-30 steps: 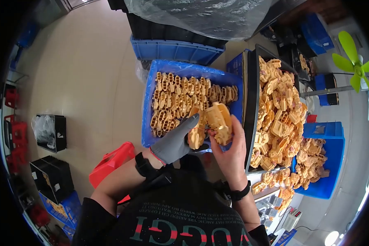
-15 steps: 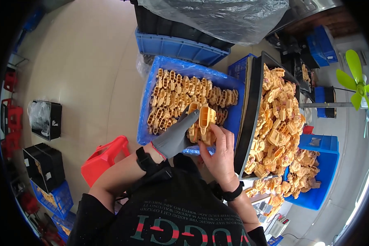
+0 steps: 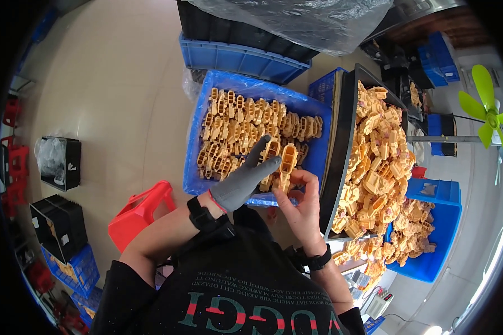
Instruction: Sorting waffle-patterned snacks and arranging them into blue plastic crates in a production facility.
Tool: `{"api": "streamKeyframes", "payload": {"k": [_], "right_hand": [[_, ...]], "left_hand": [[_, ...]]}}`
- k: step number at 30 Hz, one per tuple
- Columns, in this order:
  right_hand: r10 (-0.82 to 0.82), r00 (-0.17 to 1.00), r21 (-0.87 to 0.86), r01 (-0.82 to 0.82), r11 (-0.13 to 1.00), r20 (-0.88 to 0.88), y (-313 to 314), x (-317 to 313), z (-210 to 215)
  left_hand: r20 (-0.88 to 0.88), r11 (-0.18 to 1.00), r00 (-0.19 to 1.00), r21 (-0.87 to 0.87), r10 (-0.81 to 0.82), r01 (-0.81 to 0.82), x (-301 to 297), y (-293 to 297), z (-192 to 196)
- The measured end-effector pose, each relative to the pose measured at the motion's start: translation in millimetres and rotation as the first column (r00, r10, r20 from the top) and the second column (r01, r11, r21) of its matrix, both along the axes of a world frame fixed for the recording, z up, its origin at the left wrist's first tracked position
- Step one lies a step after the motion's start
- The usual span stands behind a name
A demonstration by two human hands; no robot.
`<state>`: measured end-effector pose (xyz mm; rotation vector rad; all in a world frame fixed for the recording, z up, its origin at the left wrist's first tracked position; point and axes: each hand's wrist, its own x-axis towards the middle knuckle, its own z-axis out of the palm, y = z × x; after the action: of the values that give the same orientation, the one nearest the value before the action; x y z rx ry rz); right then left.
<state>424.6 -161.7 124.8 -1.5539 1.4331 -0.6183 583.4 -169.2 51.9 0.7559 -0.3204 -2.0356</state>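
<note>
The left hand (image 3: 245, 180) wears a grey knitted cloth glove with a matt surface; the right hand (image 3: 303, 207) is bare. The yellow parts (image 3: 288, 159) are moulded plastic with a smooth, slightly glossy finish, and the blue crate (image 3: 246, 89) is hard plastic lined with thin, shiny, crinkled film. The red stool (image 3: 142, 212) is smooth plastic, the floor (image 3: 112, 100) a smooth, faintly glossy beige surface.

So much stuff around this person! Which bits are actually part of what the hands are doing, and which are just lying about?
In use:
- left hand, grey-gloved
- right hand, bare
- orange plastic part pinched between them
- blue crate with parts laid in rows
- dark tray heaped with loose parts

Lying about:
- red stool
- green fan
- black boxes
</note>
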Motion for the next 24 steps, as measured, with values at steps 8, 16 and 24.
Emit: {"api": "streamKeyframes", "payload": {"k": [8,16,24], "right_hand": [[-0.139,0.99,0.045,0.138,0.989,0.012,-4,-28,1],[0.516,0.856,0.136,-0.517,0.845,0.048,-35,-53,53],[0.159,0.979,0.214,-0.185,0.959,0.131,-4,-59,5]], "left_hand": [[-0.047,0.998,0.997,-0.022,-0.066,0.065,5,2,5],[-0.132,0.887,0.884,0.053,-0.449,0.459,7,-7,8],[-0.272,0.86,0.853,0.135,-0.445,0.492,-6,33,-16]]}}
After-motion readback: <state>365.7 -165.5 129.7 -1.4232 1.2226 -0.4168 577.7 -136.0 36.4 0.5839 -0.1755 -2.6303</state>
